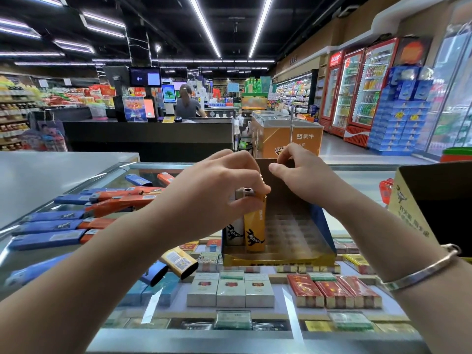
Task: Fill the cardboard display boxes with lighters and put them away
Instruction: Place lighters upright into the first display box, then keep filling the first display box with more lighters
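A cardboard display box (301,258) with a blue side and a gold front lip stands on the glass counter, its slotted tray mostly bare. An orange lighter (255,226) and a white lighter (233,232) stand upright in its left front corner. My left hand (217,190) grips the top of the orange lighter. My right hand (298,169) pinches the top edge of the box's tall brown back flap (270,175). Several blue and orange lighters (76,215) lie loose on the glass at left, and a yellow (180,261) and a blue one (154,273) lie nearer me.
A second open cardboard box (419,200) stands at the right edge. Cigarette packs (229,290) fill the case under the glass counter (255,341). A grey countertop (51,172) lies to the left. A person stands behind a distant checkout counter (148,134).
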The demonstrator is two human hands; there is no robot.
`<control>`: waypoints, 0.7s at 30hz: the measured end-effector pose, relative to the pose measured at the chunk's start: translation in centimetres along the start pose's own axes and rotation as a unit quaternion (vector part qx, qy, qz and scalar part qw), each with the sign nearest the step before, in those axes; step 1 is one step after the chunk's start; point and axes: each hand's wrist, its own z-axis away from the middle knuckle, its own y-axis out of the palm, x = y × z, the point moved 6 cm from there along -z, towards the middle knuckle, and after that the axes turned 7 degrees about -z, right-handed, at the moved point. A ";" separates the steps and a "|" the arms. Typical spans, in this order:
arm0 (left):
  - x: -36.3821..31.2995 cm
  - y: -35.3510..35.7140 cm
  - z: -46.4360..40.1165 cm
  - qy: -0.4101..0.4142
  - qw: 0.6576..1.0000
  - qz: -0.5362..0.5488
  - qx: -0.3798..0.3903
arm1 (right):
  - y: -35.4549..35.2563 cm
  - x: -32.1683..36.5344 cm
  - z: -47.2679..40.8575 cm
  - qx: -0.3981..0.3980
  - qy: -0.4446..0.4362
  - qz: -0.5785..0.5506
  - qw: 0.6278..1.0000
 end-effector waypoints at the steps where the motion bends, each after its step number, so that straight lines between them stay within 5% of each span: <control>1: 0.3 0.2 0.0 -0.011 1.000 0.013 0.010 | 0.0 0.1 0.1 0.004 0.002 0.000 1.000; 11: 2.9 3.5 1.1 -0.172 0.929 0.282 0.169 | -1.0 -0.3 0.4 0.015 0.068 0.025 0.997; 21: 2.9 4.9 1.1 -0.188 0.901 0.366 0.138 | -2.1 -1.1 0.3 0.006 0.109 0.095 0.989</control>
